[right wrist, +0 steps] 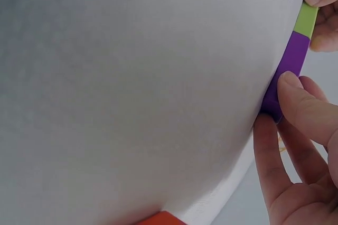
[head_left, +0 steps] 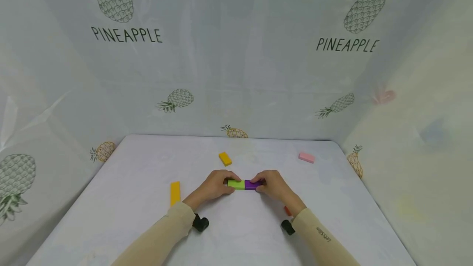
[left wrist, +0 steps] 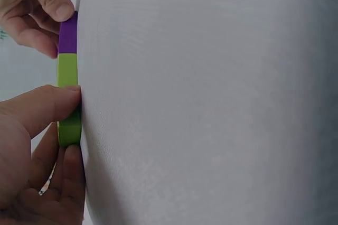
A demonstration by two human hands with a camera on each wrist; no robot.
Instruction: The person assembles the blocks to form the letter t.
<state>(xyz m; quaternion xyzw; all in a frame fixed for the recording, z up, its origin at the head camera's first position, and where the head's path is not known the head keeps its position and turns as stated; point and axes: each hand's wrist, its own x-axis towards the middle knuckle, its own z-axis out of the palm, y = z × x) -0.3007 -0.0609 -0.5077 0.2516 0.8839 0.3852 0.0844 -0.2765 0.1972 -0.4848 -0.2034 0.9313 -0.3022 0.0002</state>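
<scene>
Head view has the green block (head_left: 236, 184) near the white table's (head_left: 236, 237) middle, the purple block (head_left: 252, 185) touching its end at three o'clock. Both look light, stiff and rather smooth, best held across the long sides near the outer ends. From seven o'clock, the left hand (head_left: 215, 184) pinches green between curled fingers and thumb; from five, the right hand (head_left: 274, 184) pinches purple likewise.

High at the near side, the head camera looks forward and down toward the far curtain (head_left: 236, 60); in close, rolled sideways, both wrist cameras skim the table (left wrist: 174, 98), sharing green block (left wrist: 67, 69) and purple block (right wrist: 296, 53).
</scene>
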